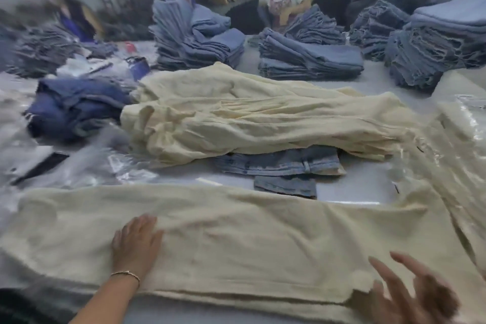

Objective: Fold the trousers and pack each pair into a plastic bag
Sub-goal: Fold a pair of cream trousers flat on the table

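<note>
A cream pair of trousers [249, 239] lies spread flat across the near edge of the table. My left hand [135, 241] rests flat on its left part, fingers straight. Over the cloth's right part is my right hand [413, 289], blurred, with fingers spread. Behind lies a rumpled heap of cream trousers [249, 121], partly covering a folded blue denim pair [284, 166]. Clear plastic bags [462, 123] lie at the right edge, and more plastic bags [105, 166] lie at the left.
Tall stacks of folded blue jeans [310, 58] stand along the far side, with a dark blue heap [76, 110] at the left. Two people work behind the stacks. A dark flat object [42, 167] lies at the left. The grey table [363, 187] shows between the garments.
</note>
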Demonstrator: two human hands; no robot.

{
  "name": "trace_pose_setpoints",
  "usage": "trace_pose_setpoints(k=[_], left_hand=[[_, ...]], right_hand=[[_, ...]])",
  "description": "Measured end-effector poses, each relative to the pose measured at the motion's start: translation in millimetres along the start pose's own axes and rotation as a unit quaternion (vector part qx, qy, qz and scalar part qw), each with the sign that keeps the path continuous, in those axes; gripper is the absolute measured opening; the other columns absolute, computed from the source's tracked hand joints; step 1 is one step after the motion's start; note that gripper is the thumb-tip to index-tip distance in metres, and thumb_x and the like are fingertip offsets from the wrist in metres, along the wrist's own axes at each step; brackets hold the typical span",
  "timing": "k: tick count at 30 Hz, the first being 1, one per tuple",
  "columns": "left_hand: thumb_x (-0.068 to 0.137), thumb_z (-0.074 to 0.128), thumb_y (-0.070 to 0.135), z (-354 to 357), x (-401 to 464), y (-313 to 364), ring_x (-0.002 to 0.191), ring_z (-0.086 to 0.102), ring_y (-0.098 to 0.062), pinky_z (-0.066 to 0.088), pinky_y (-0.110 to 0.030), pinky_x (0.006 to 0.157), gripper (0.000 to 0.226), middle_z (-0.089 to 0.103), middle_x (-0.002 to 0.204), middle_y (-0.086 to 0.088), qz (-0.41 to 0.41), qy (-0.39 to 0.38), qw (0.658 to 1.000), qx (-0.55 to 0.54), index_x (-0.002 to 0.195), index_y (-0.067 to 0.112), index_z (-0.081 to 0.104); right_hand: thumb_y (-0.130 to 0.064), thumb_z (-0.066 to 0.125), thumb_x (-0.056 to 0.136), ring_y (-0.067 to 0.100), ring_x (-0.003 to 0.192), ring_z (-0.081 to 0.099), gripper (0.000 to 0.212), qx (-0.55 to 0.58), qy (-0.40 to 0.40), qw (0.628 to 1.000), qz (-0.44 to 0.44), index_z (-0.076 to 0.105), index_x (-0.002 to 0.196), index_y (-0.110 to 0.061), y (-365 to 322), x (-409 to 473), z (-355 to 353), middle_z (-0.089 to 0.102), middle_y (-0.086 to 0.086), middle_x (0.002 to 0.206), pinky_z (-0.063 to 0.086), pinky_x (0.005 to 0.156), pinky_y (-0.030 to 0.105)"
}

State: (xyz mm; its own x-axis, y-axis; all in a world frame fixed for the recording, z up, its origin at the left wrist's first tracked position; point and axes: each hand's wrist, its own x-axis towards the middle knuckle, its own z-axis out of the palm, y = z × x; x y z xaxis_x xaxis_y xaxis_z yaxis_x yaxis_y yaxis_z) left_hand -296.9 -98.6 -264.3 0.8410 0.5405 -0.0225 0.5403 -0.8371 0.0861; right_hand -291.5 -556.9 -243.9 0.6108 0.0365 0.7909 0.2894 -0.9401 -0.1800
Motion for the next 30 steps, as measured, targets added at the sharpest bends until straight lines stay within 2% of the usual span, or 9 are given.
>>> trace_pose_setpoints(k=[4,10,12,15,22,24,26,28,30], left_hand=[[0.095,0.044,0.042,-10,15,-71,0.138,0.03,-0.02,0.024,-0.034,0.113,0.046,0.035,0.152,0.002,-0.067,-0.009,0.998,0.004,0.139,0.028,0.045],[0.096,0.041,0.031,-25,42,-176,0.13,0.038,-0.027,0.027,-0.04,0.111,0.041,0.045,0.142,-0.007,-0.17,-0.018,0.985,-0.03,0.133,0.016,0.049],[0.095,0.045,0.035,-32,52,-209,0.125,0.04,-0.032,0.036,-0.044,0.104,0.04,0.046,0.139,-0.009,-0.214,-0.004,0.975,-0.057,0.129,0.016,0.052],[0.092,0.051,0.047,-43,77,-254,0.118,0.042,-0.036,0.043,-0.047,0.096,0.051,0.049,0.131,-0.014,-0.256,-0.008,0.961,-0.104,0.127,0.011,0.051],[0.075,0.063,0.066,-47,150,-311,0.109,0.056,-0.028,0.044,-0.042,0.093,0.063,0.059,0.116,0.0,-0.201,-0.018,0.961,-0.191,0.12,0.023,0.054],[0.072,0.069,0.063,-49,165,-313,0.099,0.06,-0.024,0.047,-0.038,0.087,0.055,0.06,0.103,0.003,-0.178,-0.049,0.952,-0.243,0.109,0.024,0.056],[0.078,0.072,0.049,-52,175,-313,0.084,0.06,-0.023,0.048,-0.036,0.074,0.036,0.062,0.086,0.002,-0.128,-0.056,0.949,-0.284,0.089,0.017,0.059],[0.085,0.066,0.041,-63,183,-309,0.071,0.055,-0.025,0.041,-0.035,0.062,0.036,0.056,0.066,0.0,-0.058,-0.013,0.955,-0.29,0.067,0.013,0.052],[0.088,0.063,0.041,-84,193,-305,0.068,0.052,-0.023,0.036,-0.034,0.061,0.039,0.057,0.064,-0.001,-0.012,0.055,0.949,-0.31,0.067,0.009,0.054]], right_hand=[[-0.018,0.04,0.084,0.028,0.094,0.054,0.039,0.11,-0.098,0.988,-0.046,0.078,0.088,-0.013,-68,-4,38,0.069,0.015,0.105,0.031,0.101,0.026],[-0.02,0.041,0.075,0.025,0.095,0.051,0.037,0.21,-0.207,0.948,-0.124,0.067,0.102,-0.02,-144,-4,93,0.069,0.013,0.105,0.044,0.079,0.033],[-0.029,0.035,0.085,0.021,0.093,0.05,0.031,0.226,-0.229,0.936,-0.144,0.055,0.107,-0.024,-174,-1,104,0.068,0.009,0.103,0.051,0.072,0.033],[-0.054,0.02,0.095,0.019,0.092,0.049,0.045,0.231,-0.267,0.921,-0.166,0.051,0.11,-0.024,-229,1,122,0.071,0.008,0.099,0.056,0.062,0.028],[-0.064,0.017,0.094,0.018,0.1,0.055,0.057,0.193,-0.312,0.92,-0.137,0.049,0.118,-0.023,-338,3,160,0.07,0.009,0.113,0.042,0.081,0.027],[-0.064,0.016,0.094,0.017,0.104,0.05,0.058,0.185,-0.321,0.923,-0.104,0.048,0.119,-0.023,-362,7,167,0.069,0.01,0.114,0.042,0.089,0.025],[-0.065,0.016,0.094,0.018,0.111,0.048,0.06,0.18,-0.329,0.923,-0.081,0.047,0.121,-0.021,-381,12,173,0.068,0.011,0.116,0.023,0.107,0.016],[-0.065,0.015,0.094,0.017,0.118,0.044,0.065,0.169,-0.335,0.924,-0.071,0.051,0.123,-0.019,-396,17,177,0.067,0.011,0.118,0.01,0.11,0.012],[-0.066,0.015,0.094,0.017,0.113,0.046,0.076,0.156,-0.348,0.923,-0.056,0.065,0.118,-0.013,-405,19,182,0.067,0.011,0.118,0.011,0.11,0.012]])
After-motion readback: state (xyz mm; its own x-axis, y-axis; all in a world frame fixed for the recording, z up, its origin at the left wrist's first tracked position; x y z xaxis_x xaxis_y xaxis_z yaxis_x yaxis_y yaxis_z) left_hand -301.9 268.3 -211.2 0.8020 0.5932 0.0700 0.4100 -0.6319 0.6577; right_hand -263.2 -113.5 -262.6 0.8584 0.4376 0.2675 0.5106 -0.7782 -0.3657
